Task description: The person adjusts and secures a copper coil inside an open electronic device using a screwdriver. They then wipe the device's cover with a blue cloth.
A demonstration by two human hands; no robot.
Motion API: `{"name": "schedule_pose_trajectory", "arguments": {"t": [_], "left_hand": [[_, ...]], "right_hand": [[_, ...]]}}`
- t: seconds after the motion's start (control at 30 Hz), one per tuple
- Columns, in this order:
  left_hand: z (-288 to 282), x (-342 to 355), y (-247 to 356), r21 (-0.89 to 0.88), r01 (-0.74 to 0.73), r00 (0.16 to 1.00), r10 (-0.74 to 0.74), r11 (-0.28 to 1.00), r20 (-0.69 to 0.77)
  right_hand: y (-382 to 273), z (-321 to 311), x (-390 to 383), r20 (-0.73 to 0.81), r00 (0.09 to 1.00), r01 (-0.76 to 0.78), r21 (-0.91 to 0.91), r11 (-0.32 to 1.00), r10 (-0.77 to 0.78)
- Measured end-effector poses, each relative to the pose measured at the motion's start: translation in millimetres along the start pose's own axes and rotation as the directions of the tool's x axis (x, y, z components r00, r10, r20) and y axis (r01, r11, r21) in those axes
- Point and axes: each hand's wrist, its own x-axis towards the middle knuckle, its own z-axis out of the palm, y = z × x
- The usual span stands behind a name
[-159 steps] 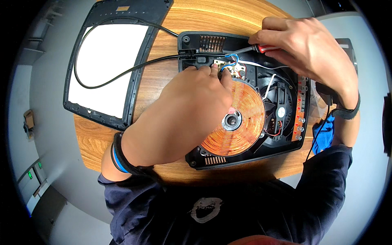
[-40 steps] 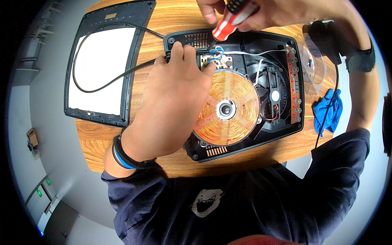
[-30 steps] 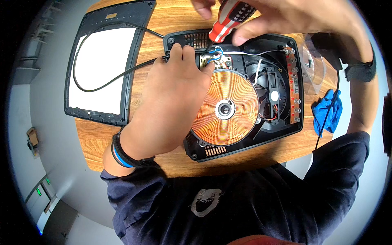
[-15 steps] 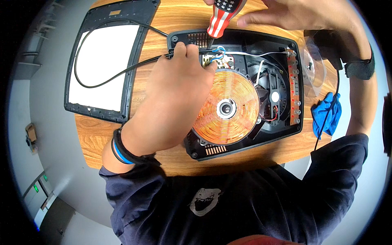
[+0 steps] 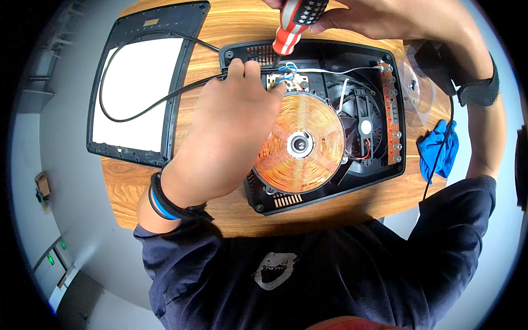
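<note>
I'm gripping the screwdriver in my right hand at the opened cooker base – left hand pressing flat beside the copper coil – tip slipping could be nicking those wires.

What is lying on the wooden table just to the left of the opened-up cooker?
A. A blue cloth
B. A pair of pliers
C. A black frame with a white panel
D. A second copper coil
C. The black frame with a white panel lies flat on the wooden table left of the opened induction cooker, with a black cord looped over it; the blue cloth is on the right.
</note>
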Motion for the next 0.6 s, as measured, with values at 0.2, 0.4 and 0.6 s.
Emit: {"name": "schedule_pose_trajectory", "arguments": {"t": [0.2, 0.4, 0.6], "left_hand": [[1.1, -1.0, -0.6, -0.013, -0.012, 1.0, 0.011, 1.0, -0.024], [0.1, -0.1, -0.9, -0.008, -0.003, 1.0, 0.003, 1.0, -0.003], [-2.7, 0.6, 0.7, 0.03, 0.034, 0.999, -0.035, 0.999, 0.009]], "right_hand": [[-3.5, -10.1, -11.4, 0.168, 0.962, -0.202, -0.087, 0.976, 0.214], [8.6, -2.4, 4.1, 0.107, 0.985, 0.111, 0.217, 0.97, -0.137], [8.1, -7.3, -14.1, 0.25, 0.906, -0.336, -0.061, 0.94, 0.341]]}}
